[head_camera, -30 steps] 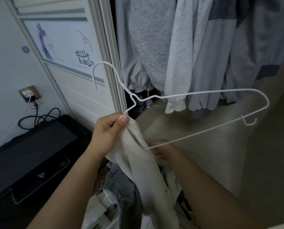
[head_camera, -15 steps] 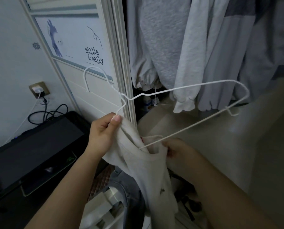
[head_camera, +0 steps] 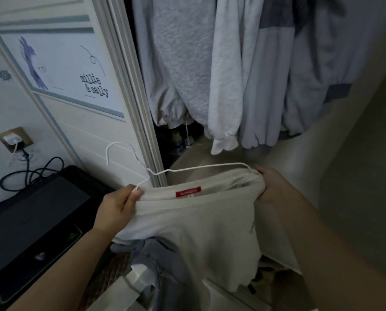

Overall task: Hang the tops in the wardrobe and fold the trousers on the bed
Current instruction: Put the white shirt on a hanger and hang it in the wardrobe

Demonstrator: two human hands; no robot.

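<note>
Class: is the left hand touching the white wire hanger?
Touching. The head view shows the left hand pinching the white wire hanger at its shoulder end, together with the cream top.

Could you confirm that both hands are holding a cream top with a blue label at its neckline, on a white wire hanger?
Only the label colour is wrong: the head view shows a red label at the neckline of the cream top, held by the left hand and right hand on the white wire hanger.

1. Both forearms were bare, with no sleeve in view.
2. The left hand (head_camera: 117, 207) wore no glove, ring or watch.
3. The right hand (head_camera: 275, 187) was likewise ungloved, its wrist unadorned.
</note>
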